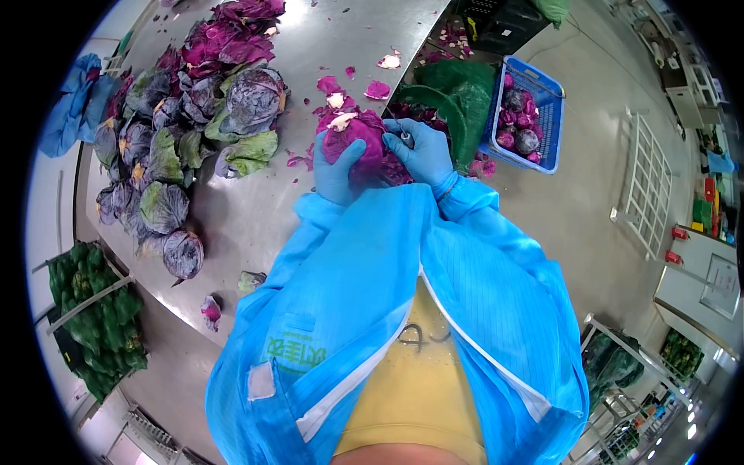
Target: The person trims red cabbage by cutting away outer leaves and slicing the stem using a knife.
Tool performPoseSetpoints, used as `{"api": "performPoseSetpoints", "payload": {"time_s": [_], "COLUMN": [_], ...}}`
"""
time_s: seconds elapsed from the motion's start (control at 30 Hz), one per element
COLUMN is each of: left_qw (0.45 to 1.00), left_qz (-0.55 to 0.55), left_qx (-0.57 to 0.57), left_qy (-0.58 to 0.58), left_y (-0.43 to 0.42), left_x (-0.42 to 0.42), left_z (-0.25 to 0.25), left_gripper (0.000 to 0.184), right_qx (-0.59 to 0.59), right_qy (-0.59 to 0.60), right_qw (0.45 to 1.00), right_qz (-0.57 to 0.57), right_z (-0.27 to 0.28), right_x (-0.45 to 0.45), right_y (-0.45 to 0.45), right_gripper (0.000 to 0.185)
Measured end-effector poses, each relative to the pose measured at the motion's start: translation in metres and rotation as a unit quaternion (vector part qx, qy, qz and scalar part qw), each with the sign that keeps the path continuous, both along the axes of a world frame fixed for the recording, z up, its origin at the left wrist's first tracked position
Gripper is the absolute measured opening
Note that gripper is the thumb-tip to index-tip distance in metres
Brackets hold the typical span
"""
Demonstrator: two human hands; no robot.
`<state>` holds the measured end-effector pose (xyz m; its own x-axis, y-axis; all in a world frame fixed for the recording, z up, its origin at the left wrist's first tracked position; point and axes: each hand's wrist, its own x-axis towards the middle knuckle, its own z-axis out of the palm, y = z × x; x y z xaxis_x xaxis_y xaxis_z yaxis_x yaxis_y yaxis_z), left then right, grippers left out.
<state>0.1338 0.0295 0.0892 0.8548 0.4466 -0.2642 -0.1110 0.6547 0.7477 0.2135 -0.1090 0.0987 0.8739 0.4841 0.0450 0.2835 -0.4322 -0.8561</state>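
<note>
A trimmed purple cabbage (355, 146) is held over the edge of the metal table, in front of my blue sleeves. My left hand (335, 169), in a blue glove, grips its left side with the thumb across the front. My right hand (422, 153), gloved too, is closed around a small dark-handled tool (406, 138) at the cabbage's right side; the tool's blade is hard to make out. White cut pieces lie by the cabbage's top, and purple leaf scraps (377, 90) are scattered beyond it.
Untrimmed cabbages (164, 208) and a heap of purple leaves (225, 39) cover the table's left part. Right of the table stand a green sack (463, 101) and a blue crate (552, 132) of trimmed cabbages. Green net bags (89, 310) are at the left.
</note>
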Motion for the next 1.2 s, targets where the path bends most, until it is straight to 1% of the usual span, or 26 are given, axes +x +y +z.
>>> {"api": "performPoseSetpoints", "payload": {"time_s": [0.03,0.1,0.17,0.3,0.37,0.43,0.5,0.53,0.57,0.6,0.63,0.67,0.7,0.73,0.77,0.8,0.83,0.9,0.93,1.0,1.03,1.07,1.13,1.17,1.2], "left_qw": [1.000,0.999,0.997,0.997,0.990,0.987,0.983,0.978,0.973,0.973,0.976,0.980,0.986,0.986,0.994,0.999,1.000,0.999,0.999,0.999,0.998,0.998,0.995,0.995,0.995], "left_qz": [0.001,0.002,0.007,0.012,0.019,0.018,0.016,0.009,0.002,0.002,0.003,0.004,0.008,0.008,0.009,0.010,0.000,0.001,-0.001,-0.016,-0.031,-0.032,-0.045,-0.045,-0.047], "left_qx": [0.019,0.038,0.075,0.076,0.139,0.160,0.182,0.207,0.231,0.231,0.214,0.198,0.162,0.162,0.103,0.044,-0.015,-0.022,-0.028,-0.044,-0.060,-0.061,-0.085,-0.085,-0.087], "left_qy": [-0.007,-0.014,-0.009,0.005,0.002,0.001,-0.001,0.007,0.015,0.016,0.026,0.035,0.036,0.036,0.026,0.015,0.019,0.026,0.033,0.022,0.012,0.011,0.003,0.003,0.001], "left_y": [0.000,0.001,0.002,0.003,0.004,0.004,0.006,0.009,0.011,0.012,0.013,0.014,0.012,0.013,0.014,0.014,0.015,0.016,0.018,0.019,0.018,0.017,0.012,0.013,0.012], "left_x": [0.000,0.000,-0.001,-0.003,-0.004,-0.005,-0.005,-0.006,-0.006,-0.006,-0.005,-0.004,-0.003,-0.002,-0.001,0.001,0.001,0.001,0.002,0.003,0.003,0.003,0.003,0.003,0.003], "left_z": [-0.003,-0.008,-0.010,-0.017,-0.022,-0.022,-0.020,-0.017,-0.016,-0.015,-0.014,-0.014,-0.013,-0.014,-0.014,-0.012,-0.003,-0.006,-0.008,-0.012,-0.012,-0.012,-0.001,-0.001,-0.002], "left_gripper": [0.050,0.052,0.056,0.059,0.063,0.065,0.067,0.067,0.067,0.067,0.063,0.059,0.057,0.057,0.057,0.057,0.053,0.053,0.053,0.053,0.053,0.053,0.052,0.052,0.052], "right_qx": [-0.001,-0.024,-0.049,-0.105,-0.108,-0.112,-0.176,-0.176,-0.131,-0.086,-0.086,-0.072,-0.058,-0.059,0.046,0.150,0.149,0.206,0.206,0.154,0.150,0.150,0.207,0.222,0.222], "right_qy": [0.000,-0.082,-0.084,-0.098,-0.103,-0.105,-0.167,-0.166,-0.127,-0.088,-0.087,-0.056,-0.025,-0.025,0.036,0.095,0.095,0.203,0.203,0.153,0.182,0.180,0.281,0.347,0.348], "right_qw": [1.000,0.996,0.995,0.989,0.988,0.987,0.966,0.966,0.980,0.990,0.990,0.995,0.998,0.998,0.998,0.982,0.983,0.952,0.952,0.975,0.971,0.972,0.937,0.911,0.911], "right_qz": [0.002,-0.001,0.005,0.017,0.027,0.035,0.094,0.094,0.078,0.064,0.065,0.036,0.006,0.006,-0.026,-0.056,-0.055,-0.097,-0.097,-0.040,-0.030,-0.031,0.019,0.027,0.027], "right_z": [-0.003,-0.010,-0.009,-0.009,-0.013,-0.011,-0.007,-0.007,-0.007,-0.007,-0.006,-0.004,-0.003,-0.006,-0.010,-0.010,-0.008,-0.002,-0.003,-0.004,-0.011,-0.016,-0.017,-0.016,-0.015], "right_x": [0.000,0.000,0.000,0.001,0.003,0.003,0.003,0.003,0.004,0.004,0.003,0.002,0.001,-0.001,-0.002,-0.003,-0.001,0.003,0.003,0.002,0.003,0.005,0.009,0.011,0.011], "right_y": [0.001,0.003,0.003,0.005,0.006,0.005,0.004,0.004,0.004,0.004,0.005,0.006,0.007,0.009,0.011,0.013,0.012,0.008,0.009,0.010,0.011,0.011,0.011,0.008,0.007], "right_gripper": [0.029,0.029,0.029,0.026,0.026,0.025,0.023,0.023,0.022,0.022,0.022,0.021,0.020,0.020,0.022,0.024,0.024,0.034,0.034,0.043,0.048,0.048,0.044,0.040,0.040]}}
